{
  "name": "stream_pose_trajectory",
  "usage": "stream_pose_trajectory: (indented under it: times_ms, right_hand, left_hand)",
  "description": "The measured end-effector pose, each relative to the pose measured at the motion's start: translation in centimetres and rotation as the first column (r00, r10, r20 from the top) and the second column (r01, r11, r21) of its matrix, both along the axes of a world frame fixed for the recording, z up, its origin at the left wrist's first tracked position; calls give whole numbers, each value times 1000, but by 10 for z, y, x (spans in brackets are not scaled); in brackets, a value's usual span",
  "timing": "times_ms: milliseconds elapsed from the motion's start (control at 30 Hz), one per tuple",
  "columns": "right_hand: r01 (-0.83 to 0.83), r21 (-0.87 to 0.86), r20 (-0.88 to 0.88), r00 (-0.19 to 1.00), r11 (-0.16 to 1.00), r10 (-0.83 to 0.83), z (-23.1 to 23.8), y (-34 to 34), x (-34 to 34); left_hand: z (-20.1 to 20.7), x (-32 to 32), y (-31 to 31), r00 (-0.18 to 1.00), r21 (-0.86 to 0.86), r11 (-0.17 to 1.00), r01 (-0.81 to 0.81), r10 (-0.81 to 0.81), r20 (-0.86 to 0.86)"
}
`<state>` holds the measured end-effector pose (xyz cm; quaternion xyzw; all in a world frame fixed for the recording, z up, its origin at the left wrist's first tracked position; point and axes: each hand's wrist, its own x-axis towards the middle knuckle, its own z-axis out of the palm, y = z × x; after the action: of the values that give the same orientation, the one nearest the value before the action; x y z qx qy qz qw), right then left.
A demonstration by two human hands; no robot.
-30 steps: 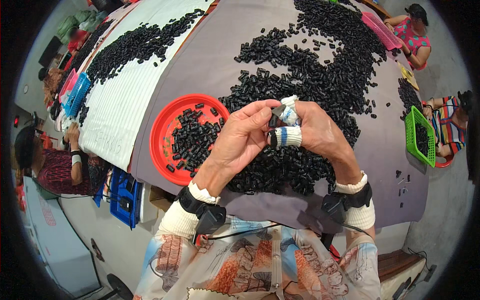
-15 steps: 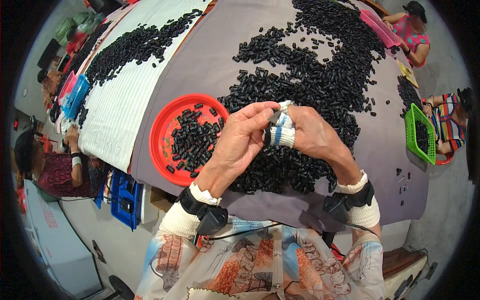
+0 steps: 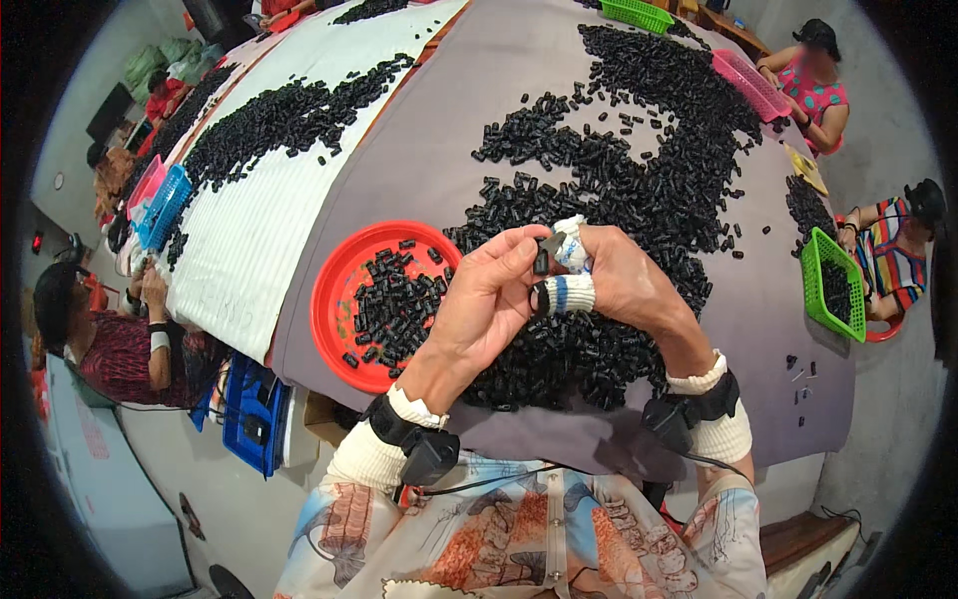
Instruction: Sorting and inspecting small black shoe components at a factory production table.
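Observation:
Above the pile of small black cylindrical plastic pieces point(image 3: 589, 349), my two hands meet. My left hand point(image 3: 484, 295) is closed, its thumb and forefinger pinching one small black plastic piece point(image 3: 542, 262). Close against that piece is my right hand point(image 3: 634, 275), its fingers curled, with white and blue cloth covers point(image 3: 572, 294) on some of them. A small dark grey tip shows between the hands; I cannot make out what it belongs to or what else the right fingers hold. Left of my left hand, a round red tray point(image 3: 329, 329) contains many loose black pieces.
A grey cloth point(image 3: 399, 150) covers the table, with a white ribbed sheet point(image 3: 235, 230) to the left. Co-workers sit along both sides. Green point(image 3: 813, 290), pink point(image 3: 748, 85) and blue baskets point(image 3: 165, 205) stand near them. A blue crate point(image 3: 249, 419) is below the table edge.
The view has shifted, so the table sits lower in the picture. My hands stay together; the fingers have turned slightly, and the black piece at the left fingertips now shows more plainly.

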<state>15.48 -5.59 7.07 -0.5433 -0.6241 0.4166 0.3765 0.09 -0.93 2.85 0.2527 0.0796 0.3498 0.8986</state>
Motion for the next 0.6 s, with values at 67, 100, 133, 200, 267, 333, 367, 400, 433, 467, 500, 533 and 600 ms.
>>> stream_pose_trajectory:
  times_ms: [67, 100, 133, 200, 267, 333, 367, 400, 433, 467, 500, 533, 600]
  right_hand:
    - [3, -2, 3, 1000, 1000, -3, -2, 1, 0]
    - [2, -8, 1, 1000, 1000, -2, -4, 2, 0]
    - [3, -3, 5, 1000, 1000, -3, -4, 3, 0]
    - [-2, -10, 38, 999, 1000, 2, -4, 4, -1]
    - [-3, 9, 33, 999, 1000, 3, -5, 4, -2]
    - [-7, 24, 27, 1000, 1000, 6, -4, 3, -3]
    - [-13, 25, 43, 999, 1000, 12, -3, 3, -3]
    - [-20, 25, 60, 998, 999, 19, -2, 3, -3]
    - [-21, 25, 60, 998, 999, 19, -1, 3, -4]
    - [-26, 15, 85, 996, 1000, 25, 0, 2, -4]
    - [-31, 6, 110, 994, 999, 30, 2, 2, -5]
    - [-31, 7, 111, 993, 1000, 30, 5, 2, -5]
    - [-42, -22, 134, 990, 999, 45, 10, 1, -7]
  left_hand:
    - [0, 0, 0, 1000, 5, 1000, -6, 6, -19]
    - [0, 0, 0, 1000, 11, 1000, -5, 5, -15]
    - [0, -1, 0, 999, 12, 1000, -16, 16, -28]
    - [1, -2, 0, 999, 16, 1000, -26, 26, -37]
    - [1, -3, 0, 998, 21, 999, -35, 36, -57]
    - [3, -3, 0, 998, 27, 999, -40, 42, -54]
    - [3, -3, 0, 997, 31, 998, -45, 47, -54]
    - [4, -4, -1, 997, 31, 998, -46, 47, -53]
    - [5, -5, -1, 997, 43, 998, -48, 51, -51]
    - [5, -5, -2, 997, 55, 997, -51, 54, -50]
    - [5, -6, -2, 997, 56, 997, -51, 53, -49]
    - [5, -6, -2, 994, 59, 996, -63, 68, -85]
    - [6, -7, -2, 989, 63, 995, -74, 81, -122]
